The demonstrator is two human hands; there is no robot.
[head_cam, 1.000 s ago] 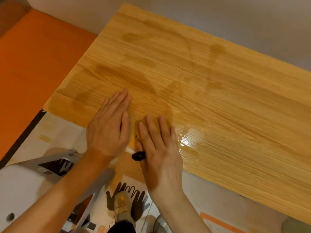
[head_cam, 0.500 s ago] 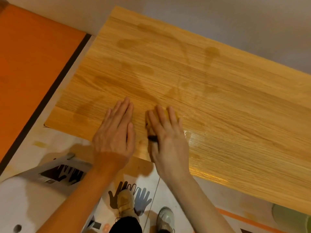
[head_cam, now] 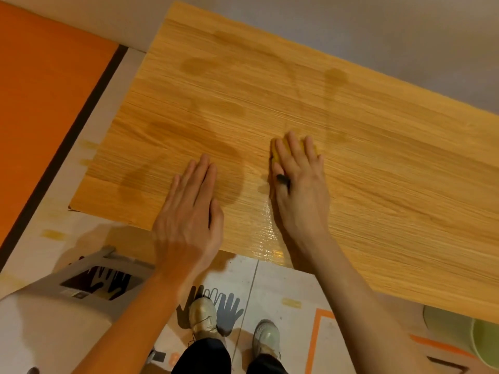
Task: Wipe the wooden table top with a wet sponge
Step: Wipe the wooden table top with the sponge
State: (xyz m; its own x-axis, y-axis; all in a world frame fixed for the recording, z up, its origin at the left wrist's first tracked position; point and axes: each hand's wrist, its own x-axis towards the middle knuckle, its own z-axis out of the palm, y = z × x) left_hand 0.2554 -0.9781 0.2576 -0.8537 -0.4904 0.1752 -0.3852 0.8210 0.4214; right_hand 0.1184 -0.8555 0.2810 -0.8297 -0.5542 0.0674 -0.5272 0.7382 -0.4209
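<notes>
Forward went the right hand point(head_cam: 298, 182) since half a second before, away from the table point(head_cam: 405, 163) near edge, fingers point(head_cam: 293, 147) flat and together, pressing the yellow sponge point(head_cam: 275, 152) beneath. Left hand point(head_cam: 190, 211) lay spread, empty, bracing beside it. Soft, light, soaked, that sponge likely squashes and glides; palm pressure suits. Wet streaks point(head_cam: 210, 64) marked the far-left corner; dry boards ran open to the right.

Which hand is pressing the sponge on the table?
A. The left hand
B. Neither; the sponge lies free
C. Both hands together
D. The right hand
D: the yellow sponge shows under the fingers of the right hand, while the left hand lies flat and bare on the table, apart from it.
</notes>
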